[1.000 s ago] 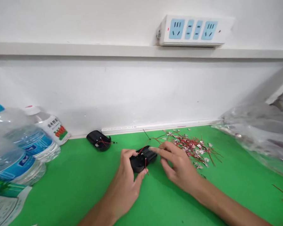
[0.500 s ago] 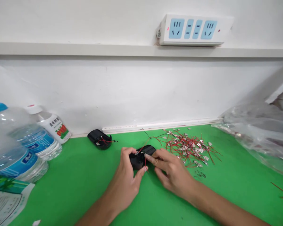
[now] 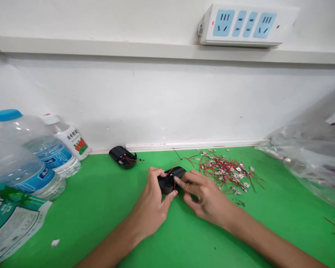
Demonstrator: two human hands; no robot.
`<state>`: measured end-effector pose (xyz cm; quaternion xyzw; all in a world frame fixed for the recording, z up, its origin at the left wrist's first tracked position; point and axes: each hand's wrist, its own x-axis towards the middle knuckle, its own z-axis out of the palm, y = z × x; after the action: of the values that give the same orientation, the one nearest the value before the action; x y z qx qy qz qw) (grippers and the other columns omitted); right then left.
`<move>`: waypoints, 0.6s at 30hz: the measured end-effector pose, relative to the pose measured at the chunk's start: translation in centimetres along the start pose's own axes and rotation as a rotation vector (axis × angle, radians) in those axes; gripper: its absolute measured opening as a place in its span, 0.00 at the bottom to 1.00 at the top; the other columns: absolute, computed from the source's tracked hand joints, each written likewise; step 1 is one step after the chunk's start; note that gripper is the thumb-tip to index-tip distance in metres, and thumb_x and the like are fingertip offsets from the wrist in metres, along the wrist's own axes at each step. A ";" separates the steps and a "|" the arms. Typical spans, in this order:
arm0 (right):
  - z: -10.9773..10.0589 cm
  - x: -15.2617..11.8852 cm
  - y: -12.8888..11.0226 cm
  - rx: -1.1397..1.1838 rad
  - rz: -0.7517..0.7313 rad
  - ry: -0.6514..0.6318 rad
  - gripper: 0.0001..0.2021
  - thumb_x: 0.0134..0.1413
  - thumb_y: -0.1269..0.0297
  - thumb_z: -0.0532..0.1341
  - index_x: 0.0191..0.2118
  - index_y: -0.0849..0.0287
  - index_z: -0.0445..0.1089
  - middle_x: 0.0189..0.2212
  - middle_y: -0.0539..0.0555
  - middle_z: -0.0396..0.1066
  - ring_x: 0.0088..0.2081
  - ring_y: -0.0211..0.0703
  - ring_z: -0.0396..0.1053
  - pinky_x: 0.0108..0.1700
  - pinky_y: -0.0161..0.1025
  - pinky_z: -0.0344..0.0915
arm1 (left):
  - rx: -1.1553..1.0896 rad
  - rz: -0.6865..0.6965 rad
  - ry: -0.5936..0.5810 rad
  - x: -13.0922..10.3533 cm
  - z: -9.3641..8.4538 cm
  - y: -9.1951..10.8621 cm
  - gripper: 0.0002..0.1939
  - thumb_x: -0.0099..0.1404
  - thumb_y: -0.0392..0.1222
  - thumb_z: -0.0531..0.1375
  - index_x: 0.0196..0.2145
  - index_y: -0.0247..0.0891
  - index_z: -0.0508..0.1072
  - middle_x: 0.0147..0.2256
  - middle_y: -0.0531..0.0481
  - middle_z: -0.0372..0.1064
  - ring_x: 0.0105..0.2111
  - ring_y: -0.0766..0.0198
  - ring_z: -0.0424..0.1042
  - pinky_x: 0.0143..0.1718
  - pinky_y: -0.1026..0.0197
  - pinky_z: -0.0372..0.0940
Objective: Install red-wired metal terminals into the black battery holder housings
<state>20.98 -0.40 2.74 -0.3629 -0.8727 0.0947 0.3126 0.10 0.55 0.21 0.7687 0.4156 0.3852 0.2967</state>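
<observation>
A black plastic shell point(image 3: 165, 185) with red wires lies between my two hands, close to the green tabletop. My left hand point(image 3: 155, 199) grips its left side, thumb at the near edge and fingers at the far edge. At the shell's right side is my right hand point(image 3: 202, 191), its fingers closed and pressing into the inside; the small part under the fingertips is hidden. One red wire point(image 3: 175, 188) hangs over the near edge, while another runs out the far side. A second black shell point(image 3: 123, 157) with red wires sits farther back on the left.
Right of my hands spreads a pile of red wires with metal tabs point(image 3: 229, 171), with small dark bits point(image 3: 238, 202) nearer me. Water bottles point(image 3: 48, 156) and a green packet point(image 3: 13, 223) stand at left. Clear plastic bags point(image 3: 309, 160) lie at right, and a power strip point(image 3: 245, 28) hangs on the wall.
The camera view has shifted, so the scene sits slightly farther right and higher. Both hands keep nearly the same hold on the black shell.
</observation>
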 end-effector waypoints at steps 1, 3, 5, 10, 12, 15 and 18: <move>0.2 0.0 0.1 -0.001 0.002 0.010 0.17 0.66 0.74 0.53 0.52 0.69 0.78 0.34 0.60 0.72 0.36 0.52 0.67 0.37 0.47 0.67 | -0.002 -0.007 0.002 0.0 0.0 0.0 0.17 0.72 0.39 0.56 0.52 0.46 0.51 0.52 0.44 0.57 0.55 0.51 0.66 0.59 0.45 0.62; 0.5 -0.1 0.4 0.001 0.004 0.044 0.18 0.66 0.74 0.53 0.53 0.66 0.78 0.36 0.60 0.72 0.38 0.51 0.68 0.39 0.46 0.69 | -0.007 -0.029 0.010 0.1 -0.1 0.0 0.17 0.72 0.41 0.56 0.53 0.45 0.51 0.52 0.43 0.58 0.55 0.50 0.66 0.59 0.44 0.62; 0.8 -0.2 0.7 -0.006 0.011 0.084 0.19 0.66 0.74 0.53 0.55 0.63 0.77 0.38 0.59 0.73 0.39 0.49 0.69 0.40 0.44 0.71 | -0.013 -0.058 0.019 0.3 -0.2 0.0 0.18 0.73 0.42 0.56 0.54 0.45 0.51 0.52 0.42 0.58 0.55 0.49 0.65 0.58 0.43 0.62; 0.7 -0.4 0.8 -0.130 0.058 0.109 0.29 0.64 0.77 0.53 0.69 0.65 0.63 0.49 0.64 0.71 0.48 0.54 0.68 0.49 0.52 0.73 | -0.054 -0.138 0.029 0.5 -0.4 -0.1 0.19 0.73 0.47 0.56 0.54 0.44 0.52 0.51 0.42 0.60 0.53 0.50 0.67 0.57 0.43 0.63; 0.5 -0.4 0.5 -0.201 0.043 0.063 0.31 0.62 0.77 0.56 0.70 0.65 0.61 0.53 0.66 0.70 0.50 0.59 0.66 0.51 0.59 0.72 | -0.079 -0.165 0.026 0.6 -0.5 -0.1 0.18 0.72 0.49 0.56 0.53 0.44 0.52 0.50 0.43 0.61 0.51 0.51 0.69 0.54 0.45 0.65; 0.5 -0.1 0.2 -0.308 0.006 -0.007 0.28 0.63 0.73 0.60 0.68 0.65 0.64 0.52 0.66 0.71 0.49 0.64 0.66 0.47 0.64 0.72 | -0.105 -0.190 0.010 0.6 -0.6 0.1 0.18 0.72 0.50 0.56 0.52 0.44 0.53 0.49 0.43 0.63 0.49 0.51 0.70 0.52 0.46 0.66; 0.7 0.0 0.6 -0.389 -0.032 -0.037 0.25 0.67 0.70 0.63 0.67 0.67 0.65 0.48 0.65 0.74 0.46 0.63 0.67 0.44 0.62 0.74 | -0.117 -0.197 -0.017 0.5 -0.6 0.4 0.19 0.71 0.49 0.56 0.53 0.43 0.53 0.50 0.43 0.63 0.49 0.51 0.70 0.52 0.45 0.65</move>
<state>20.90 0.05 2.00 -0.4009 -0.8857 -0.0739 0.2222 -0.05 0.89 1.00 0.7088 0.4632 0.3714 0.3810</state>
